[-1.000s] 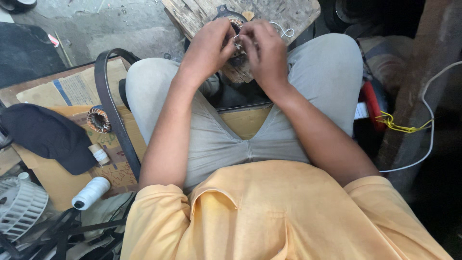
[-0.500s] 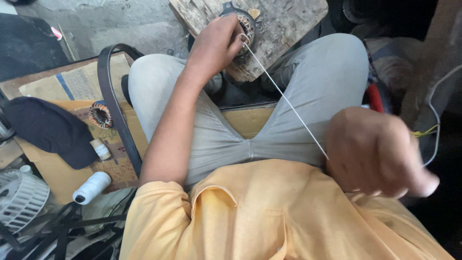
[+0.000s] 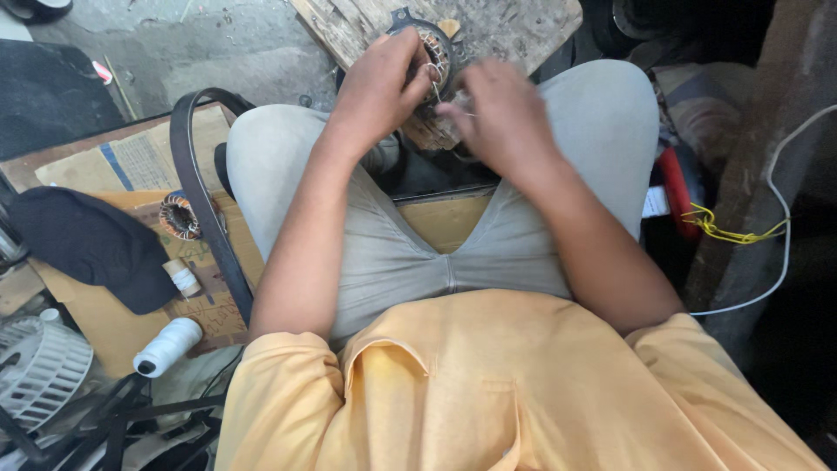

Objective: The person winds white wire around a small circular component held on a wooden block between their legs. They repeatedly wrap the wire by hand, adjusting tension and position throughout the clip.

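Two hands were seen at a round motor stator (image 3: 433, 54) resting on a worn wooden board (image 3: 514, 26) beyond the knees. The stator was gripped by the left hand (image 3: 379, 87); a thin thread seemed pinched by the right hand (image 3: 501, 118), blurred. Much of the stator was hidden by both. On cardboard (image 3: 131, 157) to the left were laid a black belt (image 3: 196, 192), a small copper coil (image 3: 179, 216), a dark cloth (image 3: 91, 244) and a white thread spool (image 3: 167, 346).
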